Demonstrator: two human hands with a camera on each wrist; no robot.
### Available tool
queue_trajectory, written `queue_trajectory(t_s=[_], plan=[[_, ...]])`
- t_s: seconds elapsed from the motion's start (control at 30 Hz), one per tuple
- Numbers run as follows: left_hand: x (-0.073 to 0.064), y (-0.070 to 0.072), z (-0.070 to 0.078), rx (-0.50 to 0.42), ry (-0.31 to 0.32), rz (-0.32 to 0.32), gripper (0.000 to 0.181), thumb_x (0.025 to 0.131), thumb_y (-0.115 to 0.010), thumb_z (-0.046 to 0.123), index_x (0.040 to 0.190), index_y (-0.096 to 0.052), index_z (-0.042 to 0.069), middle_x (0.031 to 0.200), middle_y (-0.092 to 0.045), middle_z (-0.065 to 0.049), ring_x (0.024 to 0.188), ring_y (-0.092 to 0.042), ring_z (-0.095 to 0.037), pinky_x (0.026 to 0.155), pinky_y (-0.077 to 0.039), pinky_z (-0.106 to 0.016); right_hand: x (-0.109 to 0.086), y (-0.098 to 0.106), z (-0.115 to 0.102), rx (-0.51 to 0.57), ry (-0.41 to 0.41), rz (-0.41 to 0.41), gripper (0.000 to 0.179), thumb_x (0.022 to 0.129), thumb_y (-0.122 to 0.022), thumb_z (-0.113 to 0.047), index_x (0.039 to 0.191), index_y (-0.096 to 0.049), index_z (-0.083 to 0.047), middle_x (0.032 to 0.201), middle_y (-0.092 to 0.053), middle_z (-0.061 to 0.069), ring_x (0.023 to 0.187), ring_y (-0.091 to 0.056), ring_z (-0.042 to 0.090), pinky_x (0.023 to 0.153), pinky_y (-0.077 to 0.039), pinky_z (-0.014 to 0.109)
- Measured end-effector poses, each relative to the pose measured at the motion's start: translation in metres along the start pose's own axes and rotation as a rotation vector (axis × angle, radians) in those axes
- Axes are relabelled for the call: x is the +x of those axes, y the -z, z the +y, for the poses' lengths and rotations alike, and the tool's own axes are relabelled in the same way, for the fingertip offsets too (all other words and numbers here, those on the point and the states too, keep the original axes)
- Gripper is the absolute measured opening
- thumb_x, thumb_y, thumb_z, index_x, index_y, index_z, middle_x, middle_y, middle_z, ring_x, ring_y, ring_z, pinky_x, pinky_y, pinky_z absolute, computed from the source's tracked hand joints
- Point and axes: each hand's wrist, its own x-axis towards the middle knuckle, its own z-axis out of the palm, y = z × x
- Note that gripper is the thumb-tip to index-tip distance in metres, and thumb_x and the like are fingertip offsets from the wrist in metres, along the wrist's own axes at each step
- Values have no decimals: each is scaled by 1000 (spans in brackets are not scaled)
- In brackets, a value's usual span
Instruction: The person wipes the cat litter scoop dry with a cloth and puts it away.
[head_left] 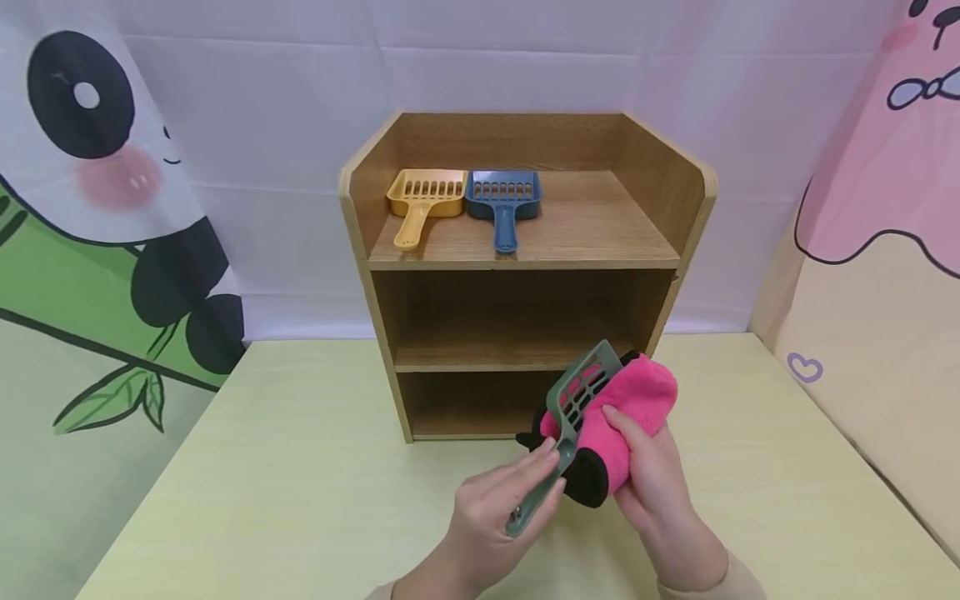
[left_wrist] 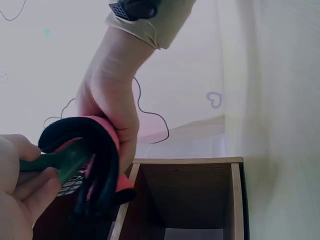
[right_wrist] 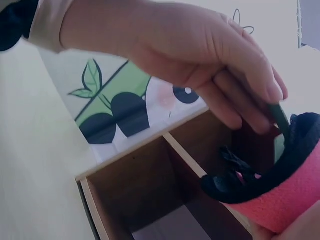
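My left hand pinches the handle of a dark green slotted litter scoop, which tilts up and to the right. A bright pink cloth with black edging is in my right hand, thumb on top. The scoop's slotted head lies against the cloth, and pink shows through its slots. In the left wrist view, the cloth's black edge curves around the green scoop. From the right wrist, the pink cloth hides most of the scoop, and only a green sliver shows.
A wooden shelf unit stands at the back of the pale table. On its top board, a yellow scoop and a blue scoop lie side by side at the left. Printed cloth backdrops surround the table.
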Motion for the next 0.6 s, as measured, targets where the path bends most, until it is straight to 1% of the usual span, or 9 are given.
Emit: queue_trajectory(t_s=[0.13,0.27,0.37,0.47,0.6], plan=[[2,0,1,-6,4,5,19,86,-65,7,93,-69,-11,89,-70,-25,83,-72,-28,73,-56,-23,3,2,-4,12,29,84,52,94,-58,-24,134,-24,-29,132,-37,-4,127,-37,18,93,-51,26],[3,1,3,-25,23,7,18,86,-65,5,94,-69,-10,90,-70,-26,83,-71,-29,73,-56,-23,3,3,-8,31,83,114,51,94,-58,-22,132,-25,-31,132,-37,-6,127,-36,17,91,-52,26],[3,1,3,-35,38,7,19,86,-65,6,95,-68,-10,91,-70,-26,85,-71,-29,74,-56,-23,2,2,-8,58,95,111,49,94,-57,-22,131,-26,-30,132,-37,-5,127,-36,17,92,-52,25],[2,1,3,-35,46,2,20,87,-65,8,96,-68,-10,93,-70,-26,86,-71,-29,74,-57,-24,-1,0,-6,87,51,90,49,95,-57,-24,131,-25,-29,132,-37,-4,127,-37,17,93,-51,25],[1,1,2,-9,37,-15,20,87,-66,8,97,-69,-9,94,-71,-24,86,-71,-28,75,-57,-25,-4,-4,-2,100,-6,17,53,96,-54,-24,138,-21,-25,138,-34,-2,129,-37,18,97,-48,26]])
